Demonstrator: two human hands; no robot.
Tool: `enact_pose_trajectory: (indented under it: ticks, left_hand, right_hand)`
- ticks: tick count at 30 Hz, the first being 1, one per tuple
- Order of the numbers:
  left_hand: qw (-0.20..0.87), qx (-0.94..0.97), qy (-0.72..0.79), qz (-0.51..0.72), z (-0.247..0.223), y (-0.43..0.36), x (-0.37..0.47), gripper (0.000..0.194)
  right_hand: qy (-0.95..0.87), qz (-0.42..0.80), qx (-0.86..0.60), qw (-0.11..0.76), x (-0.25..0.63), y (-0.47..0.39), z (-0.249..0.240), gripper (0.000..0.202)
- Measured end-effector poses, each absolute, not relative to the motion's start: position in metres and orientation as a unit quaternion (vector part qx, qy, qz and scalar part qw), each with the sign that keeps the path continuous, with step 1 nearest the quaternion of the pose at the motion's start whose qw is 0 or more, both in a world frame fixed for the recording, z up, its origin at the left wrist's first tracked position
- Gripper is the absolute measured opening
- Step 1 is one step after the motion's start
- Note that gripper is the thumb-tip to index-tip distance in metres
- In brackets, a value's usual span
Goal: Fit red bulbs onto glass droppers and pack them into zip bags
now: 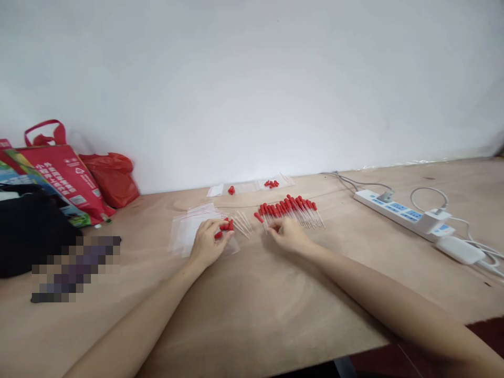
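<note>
My left hand (209, 242) curls its thumb and fingers around several red rubber bulbs (227, 226) beside a stack of clear zip bags (189, 227). To the right of these bulbs, several thin bare glass tubes (243, 224) lie fanned out. My right hand (289, 234) pinches the glass tube of a dropper with a red bulb (259, 216), which tilts up to the left. Just beyond that hand lies a row of droppers (289, 206), red bulbs pointing away from me. The right fingertips are partly hidden.
Near the wall lie flat clear bags with red bulbs (271, 184) and a small red cluster (231, 190). A white power strip (401, 212) with cables is at right. Red bags (71, 178) and a black bag (35, 231) stand left, near a pixelated dark object (79, 270).
</note>
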State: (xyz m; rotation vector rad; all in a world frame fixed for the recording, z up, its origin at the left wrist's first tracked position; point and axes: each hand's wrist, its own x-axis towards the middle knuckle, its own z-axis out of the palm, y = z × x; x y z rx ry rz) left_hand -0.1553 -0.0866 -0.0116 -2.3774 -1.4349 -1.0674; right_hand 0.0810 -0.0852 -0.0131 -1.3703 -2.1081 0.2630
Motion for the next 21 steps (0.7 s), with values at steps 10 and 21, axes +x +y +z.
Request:
enact_pose_trajectory:
  ticks: [10,21]
  left_hand:
    - [0.034,-0.756,-0.568,-0.324,-0.032,-0.071,-0.172,0.014]
    - [-0.069,-0.716,-0.616,-0.321,-0.028,-0.072,-0.168,0.013]
  right_hand:
    - [-0.723,-0.013,-0.641,0.257,0.032,-0.038,-0.018,0.023]
    - [-0.719,-0.033,-0.654,0.232,0.020,-0.036,-0.018,0.024]
